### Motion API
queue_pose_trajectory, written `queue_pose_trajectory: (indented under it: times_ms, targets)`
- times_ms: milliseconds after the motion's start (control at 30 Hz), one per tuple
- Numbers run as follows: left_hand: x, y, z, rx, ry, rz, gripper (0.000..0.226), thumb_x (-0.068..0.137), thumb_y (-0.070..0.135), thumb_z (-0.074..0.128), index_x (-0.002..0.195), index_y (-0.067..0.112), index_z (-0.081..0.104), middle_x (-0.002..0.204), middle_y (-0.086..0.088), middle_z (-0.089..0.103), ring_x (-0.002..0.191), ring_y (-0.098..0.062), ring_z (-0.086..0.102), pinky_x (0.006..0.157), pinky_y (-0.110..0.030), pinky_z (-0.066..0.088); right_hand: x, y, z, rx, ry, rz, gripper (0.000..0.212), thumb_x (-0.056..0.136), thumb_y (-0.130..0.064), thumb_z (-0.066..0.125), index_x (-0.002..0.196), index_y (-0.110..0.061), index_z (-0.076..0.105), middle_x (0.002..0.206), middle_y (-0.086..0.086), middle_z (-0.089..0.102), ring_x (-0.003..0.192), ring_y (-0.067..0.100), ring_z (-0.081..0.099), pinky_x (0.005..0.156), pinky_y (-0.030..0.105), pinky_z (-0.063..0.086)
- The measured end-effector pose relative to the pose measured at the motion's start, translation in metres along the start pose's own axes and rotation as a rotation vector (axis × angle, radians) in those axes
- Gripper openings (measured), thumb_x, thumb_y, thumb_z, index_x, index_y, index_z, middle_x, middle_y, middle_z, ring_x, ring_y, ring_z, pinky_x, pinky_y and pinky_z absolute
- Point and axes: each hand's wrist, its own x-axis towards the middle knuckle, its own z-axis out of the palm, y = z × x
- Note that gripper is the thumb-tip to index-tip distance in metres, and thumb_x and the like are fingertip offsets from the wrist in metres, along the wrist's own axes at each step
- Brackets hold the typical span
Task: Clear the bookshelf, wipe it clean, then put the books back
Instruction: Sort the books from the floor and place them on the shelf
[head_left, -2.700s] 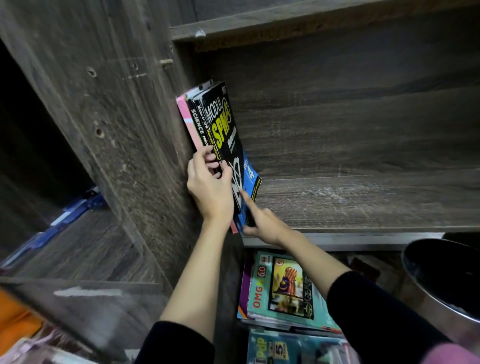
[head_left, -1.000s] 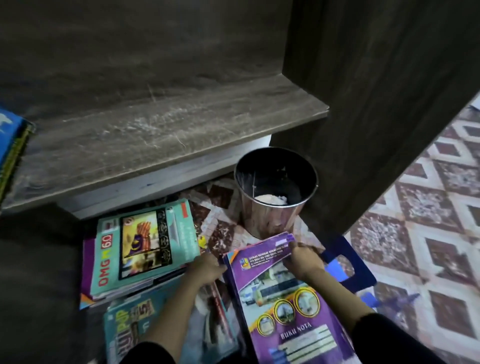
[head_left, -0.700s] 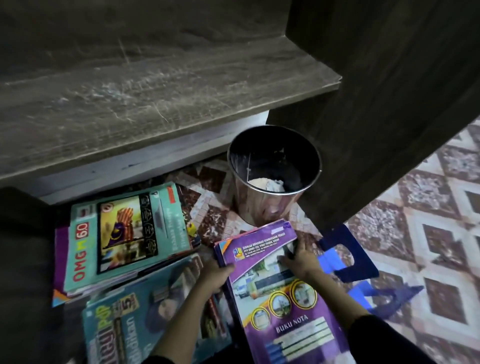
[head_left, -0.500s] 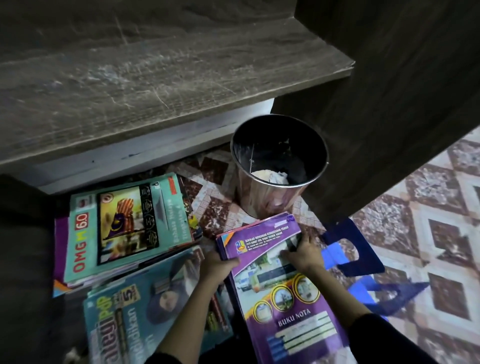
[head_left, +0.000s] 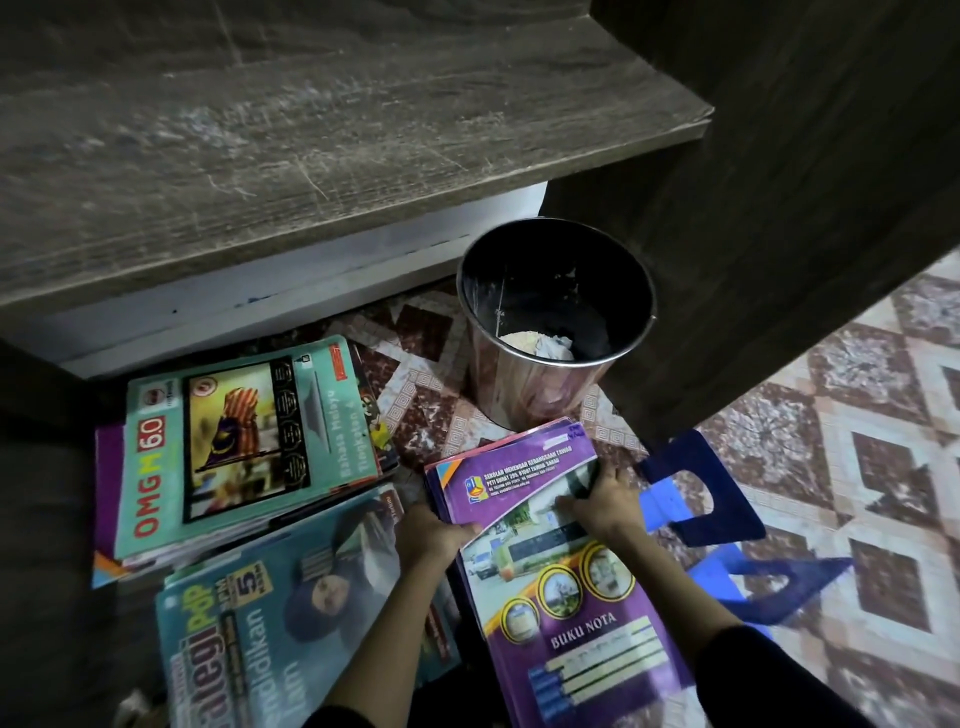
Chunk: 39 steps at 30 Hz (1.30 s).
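Though dim, shelf abv tiled flr

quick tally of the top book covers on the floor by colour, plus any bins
teal covers: 2, the OMG book and the PdP book
purple covers: 1, the Buku Nota book
bin: 1
total: 4

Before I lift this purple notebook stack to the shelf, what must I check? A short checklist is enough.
1. Left hand grips the purple notebook stack at its left edge: ok.
2. Right hand holds its right edge: ok.
3. Shelf board bare where visible: ok.
4. Shelf board wiped clean: cannot tell, pale streaks show.
5. Metal waste bin stands close beyond the stack, might be bumped: not ok.
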Motion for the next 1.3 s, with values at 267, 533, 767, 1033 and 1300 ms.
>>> queue_pose_trajectory:
  times_ms: [267, 533, 767, 1033, 1300]
  targets:
    - [-0.007, -0.011, -0.003, -0.097, -0.022, -0.08, 0.075, 0.073, 0.028, 0.08, 0.136, 0.006, 0.045, 0.133, -0.013, 0.054, 0.119, -0.03, 0.053, 0.092, -0.031, 0.044, -0.004, 0.004, 0.003, -0.001, -0.046, -0.065, 0.09, 0.077, -0.045, 0.072, 0.146, -0.013, 0.025, 0.146, 0.011, 0.035, 0.131, 0.03, 0.036, 0.106, 0.039, 0.037]
    - [-0.012, -0.011, 0.001, -0.264, -0.154, 0.051, 0.075, 0.071, 0.019, 0.083, 0.134, 0.013, 0.044, 0.123, -0.003, 0.057, 0.112, -0.02, 0.054, 0.088, -0.029, 0.043, 0.01, 0.024, 0.009, 0.498, -0.12, 0.013, 0.072, 0.049, -0.071, 0.075, 0.101, -0.025, 0.057, 0.096, 0.001, 0.071, 0.084, 0.021, 0.069, 0.081, 0.044, 0.057]
    - [-0.004, -0.008, 0.007, -0.388, -0.456, 0.018, 0.146, 0.022, 0.041, 0.097, 0.146, 0.011, 0.025, 0.145, -0.006, 0.042, 0.131, -0.025, 0.042, 0.11, -0.039, 0.033, -0.004, 0.032, -0.005, 0.779, 0.008, 0.013, 0.059, 0.067, -0.044, 0.082, 0.108, -0.012, 0.054, 0.099, 0.002, 0.067, 0.086, 0.02, 0.066, 0.073, 0.035, 0.054]
    - [-0.045, 0.02, 0.01, -0.35, -0.604, -0.003, 0.106, 0.076, 0.003, 0.077, 0.149, 0.001, 0.0, 0.152, -0.013, 0.023, 0.141, -0.025, 0.022, 0.112, -0.03, 0.021, -0.031, 0.064, -0.026, 0.93, 0.048, 0.026, 0.034, 0.073, -0.033, 0.076, 0.096, -0.009, 0.065, 0.086, 0.009, 0.073, 0.071, 0.021, 0.071, 0.063, 0.029, 0.054]
    - [-0.066, 0.036, -0.015, -0.341, -0.661, 0.092, 0.072, 0.078, -0.005, 0.069, 0.137, 0.002, 0.029, 0.139, -0.006, 0.041, 0.132, -0.017, 0.032, 0.115, -0.034, 0.018, -0.061, 0.051, -0.051, 0.975, 0.159, -0.078, 0.021, 0.071, -0.029, 0.08, 0.081, -0.014, 0.07, 0.07, 0.001, 0.073, 0.066, 0.016, 0.07, 0.067, 0.031, 0.054]
